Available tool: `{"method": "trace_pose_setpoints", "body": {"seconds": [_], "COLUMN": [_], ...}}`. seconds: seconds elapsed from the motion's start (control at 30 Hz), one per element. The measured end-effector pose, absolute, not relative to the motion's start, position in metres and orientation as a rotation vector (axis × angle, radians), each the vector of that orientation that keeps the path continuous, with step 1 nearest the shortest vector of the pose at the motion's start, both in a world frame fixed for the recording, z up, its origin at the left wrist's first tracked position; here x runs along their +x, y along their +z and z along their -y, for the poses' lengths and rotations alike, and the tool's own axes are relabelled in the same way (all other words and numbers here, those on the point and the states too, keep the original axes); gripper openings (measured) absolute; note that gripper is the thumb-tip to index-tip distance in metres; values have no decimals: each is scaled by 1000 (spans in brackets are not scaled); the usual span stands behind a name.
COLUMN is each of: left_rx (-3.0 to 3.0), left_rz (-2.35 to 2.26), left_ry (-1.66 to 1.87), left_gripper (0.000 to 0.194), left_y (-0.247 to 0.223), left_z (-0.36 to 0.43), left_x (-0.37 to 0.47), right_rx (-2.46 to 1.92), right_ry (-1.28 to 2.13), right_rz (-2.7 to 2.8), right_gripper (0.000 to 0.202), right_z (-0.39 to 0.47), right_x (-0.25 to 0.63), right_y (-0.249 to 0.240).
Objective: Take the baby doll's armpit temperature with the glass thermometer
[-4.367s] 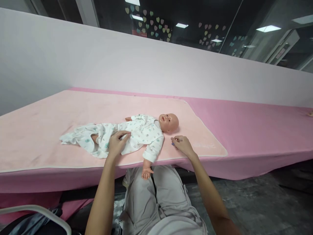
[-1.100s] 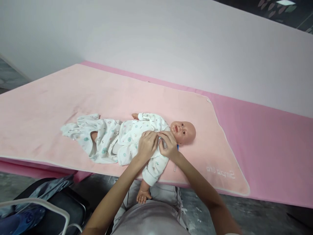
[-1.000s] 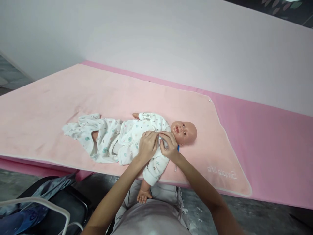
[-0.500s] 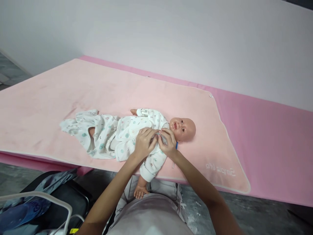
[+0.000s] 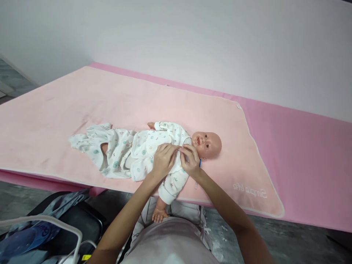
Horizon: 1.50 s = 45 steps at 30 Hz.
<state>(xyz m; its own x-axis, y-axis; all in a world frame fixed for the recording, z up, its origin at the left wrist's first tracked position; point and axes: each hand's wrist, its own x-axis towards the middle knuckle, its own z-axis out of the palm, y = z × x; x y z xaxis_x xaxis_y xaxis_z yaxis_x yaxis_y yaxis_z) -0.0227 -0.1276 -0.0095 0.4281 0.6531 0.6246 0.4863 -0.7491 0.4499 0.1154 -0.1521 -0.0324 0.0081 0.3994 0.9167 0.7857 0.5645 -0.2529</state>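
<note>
A baby doll lies on its back, head to the right, on a peach mat. It wears a white patterned jacket and matching trousers, with one leg showing through a gap in the cloth. My left hand and my right hand meet at the jacket's collar, fingertips pinched together on its front edge. Whatever small fastening lies between the fingertips is hidden. One doll arm hangs over the table's near edge against my lap. A bit of blue shows behind my right wrist.
The mat lies on a pink table cover against a pale wall. At lower left stand a black chair with cloth and a blue transparent bottle on it, and a white curved tube.
Both hands stay at the collar, with the fingertips shifting slightly and a small pale spot between them now covered. The whole view has moved a little.
</note>
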Motion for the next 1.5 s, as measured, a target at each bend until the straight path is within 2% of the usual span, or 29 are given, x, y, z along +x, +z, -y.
{"method": "trace_pose_setpoints", "body": {"seconds": [0.6, 0.9, 1.1, 1.33, 1.5], "left_rx": [2379, 2396, 2407, 2393, 2362], "left_rz": [-983, -975, -945, -957, -1016], "left_ry": [1277, 1453, 1463, 1391, 1401], "left_gripper": [12, 13, 13, 15, 20], "left_y": [-8, -13, -15, -12, -14], "left_z": [130, 130, 130, 131, 133], "left_x": [-23, -22, -22, -23, -24], "right_rx": [-979, -1014, -1050, -961, -992], "right_ry": [-341, -362, -343, -359, -358], "right_rz": [1620, 1629, 1630, 1590, 1599], "right_gripper": [35, 33, 27, 33, 26], "right_z": [153, 153, 152, 152, 153], "right_x": [116, 117, 118, 117, 117], "right_y": [-30, -34, -38, -36, -34]}}
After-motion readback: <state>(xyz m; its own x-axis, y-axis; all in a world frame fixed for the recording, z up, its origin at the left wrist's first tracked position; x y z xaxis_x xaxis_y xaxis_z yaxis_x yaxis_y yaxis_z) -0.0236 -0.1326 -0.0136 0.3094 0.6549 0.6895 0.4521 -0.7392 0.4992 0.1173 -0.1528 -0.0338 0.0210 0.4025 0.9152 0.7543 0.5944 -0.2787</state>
